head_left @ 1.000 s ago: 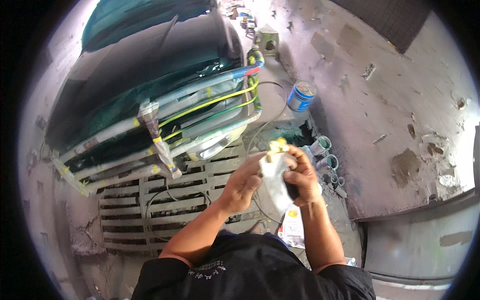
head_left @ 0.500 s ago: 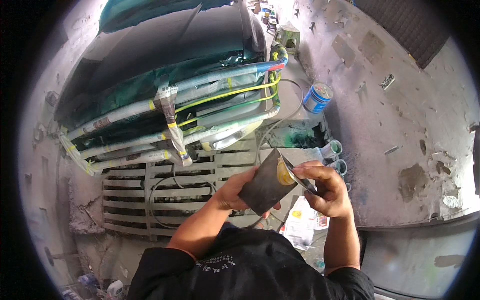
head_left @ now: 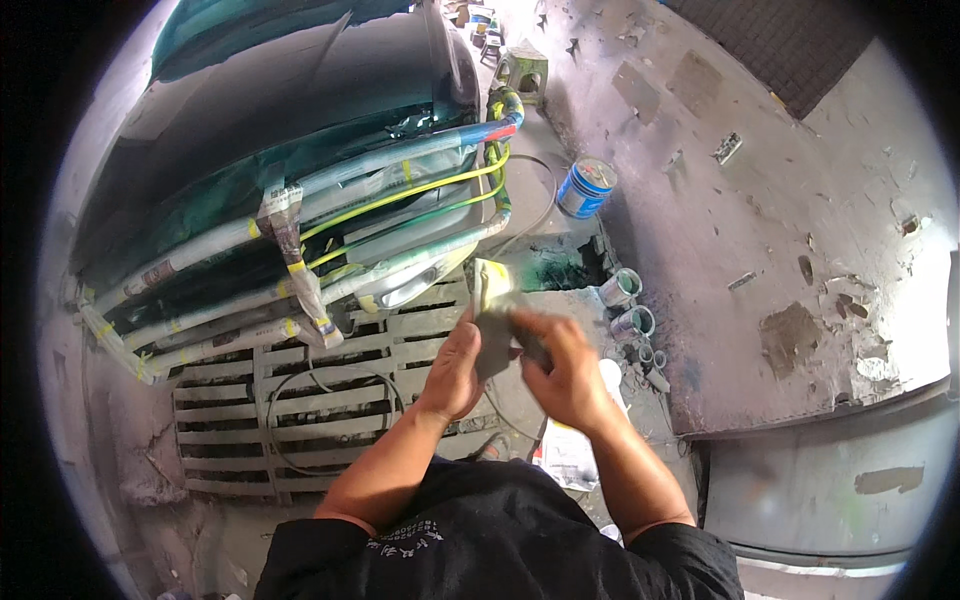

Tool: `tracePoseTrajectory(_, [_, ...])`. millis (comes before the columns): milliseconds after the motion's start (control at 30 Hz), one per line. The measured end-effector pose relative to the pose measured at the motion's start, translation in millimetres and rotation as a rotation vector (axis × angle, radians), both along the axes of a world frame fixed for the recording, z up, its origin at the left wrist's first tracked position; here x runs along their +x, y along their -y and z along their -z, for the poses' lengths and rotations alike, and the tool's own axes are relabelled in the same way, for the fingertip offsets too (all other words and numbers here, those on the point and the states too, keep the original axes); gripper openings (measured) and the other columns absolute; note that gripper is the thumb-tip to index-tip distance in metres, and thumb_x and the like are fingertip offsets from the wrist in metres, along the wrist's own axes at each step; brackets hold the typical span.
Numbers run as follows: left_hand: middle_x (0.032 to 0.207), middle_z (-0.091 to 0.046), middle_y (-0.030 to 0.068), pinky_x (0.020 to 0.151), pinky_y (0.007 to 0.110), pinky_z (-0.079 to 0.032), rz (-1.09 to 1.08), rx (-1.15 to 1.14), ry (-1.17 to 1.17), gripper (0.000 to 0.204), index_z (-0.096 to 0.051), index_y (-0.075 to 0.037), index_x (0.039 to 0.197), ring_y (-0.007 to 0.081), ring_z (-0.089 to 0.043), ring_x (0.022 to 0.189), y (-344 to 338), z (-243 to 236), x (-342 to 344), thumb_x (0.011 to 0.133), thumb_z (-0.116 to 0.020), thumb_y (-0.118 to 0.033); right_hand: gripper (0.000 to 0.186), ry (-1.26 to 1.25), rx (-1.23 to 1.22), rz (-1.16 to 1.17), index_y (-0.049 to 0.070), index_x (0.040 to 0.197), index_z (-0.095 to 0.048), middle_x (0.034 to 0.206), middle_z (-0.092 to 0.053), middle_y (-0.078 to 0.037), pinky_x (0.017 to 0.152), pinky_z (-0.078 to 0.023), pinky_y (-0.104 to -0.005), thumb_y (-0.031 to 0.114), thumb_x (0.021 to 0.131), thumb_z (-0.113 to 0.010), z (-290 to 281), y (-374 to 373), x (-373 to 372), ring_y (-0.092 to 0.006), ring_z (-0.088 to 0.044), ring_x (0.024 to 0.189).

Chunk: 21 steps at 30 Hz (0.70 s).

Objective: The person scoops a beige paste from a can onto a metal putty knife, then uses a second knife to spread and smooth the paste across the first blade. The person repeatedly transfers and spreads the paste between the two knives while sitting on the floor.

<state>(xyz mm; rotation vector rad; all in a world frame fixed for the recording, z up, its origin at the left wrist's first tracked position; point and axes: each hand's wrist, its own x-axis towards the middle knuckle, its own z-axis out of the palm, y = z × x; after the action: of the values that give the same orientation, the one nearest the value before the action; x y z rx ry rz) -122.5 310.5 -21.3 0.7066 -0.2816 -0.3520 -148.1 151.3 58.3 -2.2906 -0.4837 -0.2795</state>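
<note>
Both of my hands hold a folded sheet of dark abrasive paper (head_left: 497,325) in front of my chest. My left hand (head_left: 455,368) grips its left side and my right hand (head_left: 562,370) pinches its right side with the fingers over the dark face. The sheet's pale yellowish top edge sticks up above my fingers. Just beyond it stands the front of a dark green vehicle (head_left: 300,110), whose bumper bars (head_left: 330,225) are wrapped in newspaper and yellow tape.
A metal floor grate (head_left: 330,400) with a loop of hose lies under the bumper. A blue tin (head_left: 585,187) and several small paint cans (head_left: 628,305) stand on the stained concrete to the right. Crumpled paper (head_left: 570,460) lies by my right forearm.
The sheet was held white side toward me, then flat with the dark face up; now it is folded narrower and upright between both hands. The view has tilted.
</note>
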Motion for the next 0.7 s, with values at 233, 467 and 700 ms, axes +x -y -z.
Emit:
tracePoseTrajectory(233, [0.133,-0.048,0.0074,0.099,0.036,-0.041,-0.247,0.344,0.226,0.058,-0.026,-0.005,0.145,0.0194,-0.05,0.117,-1,20,2,0.099,-0.039,-0.038,0.047,-0.148,0.175,0.047,0.001,0.121,-0.054,0.114,-0.063,-0.011,0.085,-0.048,-0.0303,-0.004,0.075,-0.058,-32,-1,8,-0.0177,-0.061,0.103])
tracePoseTrajectory(467, [0.136,-0.044,0.0167,0.087,0.048,-0.05,0.467,-0.274,-0.161,0.057,-0.03,-0.003,0.141,0.0315,-0.048,0.121,-44,-4,7,0.098,-0.04,-0.039,0.051,0.138,0.085,-0.214,0.0,0.117,-0.057,0.11,-0.062,-0.014,0.088,-0.049,-0.039,-0.009,0.066,-0.059,-54,15,-7,-0.0322,-0.059,0.104])
tracePoseTrajectory(700, [0.135,-0.042,0.0234,0.072,0.056,-0.055,0.71,-0.436,-0.21,0.068,-0.029,-0.003,0.141,0.0495,-0.046,0.117,-50,-5,-5,0.092,-0.048,-0.046,0.049,0.008,0.13,-0.347,-0.001,0.115,-0.058,0.115,-0.062,-0.015,0.094,-0.043,-0.0388,-0.009,0.067,-0.06,-34,27,14,-0.0304,-0.057,0.108])
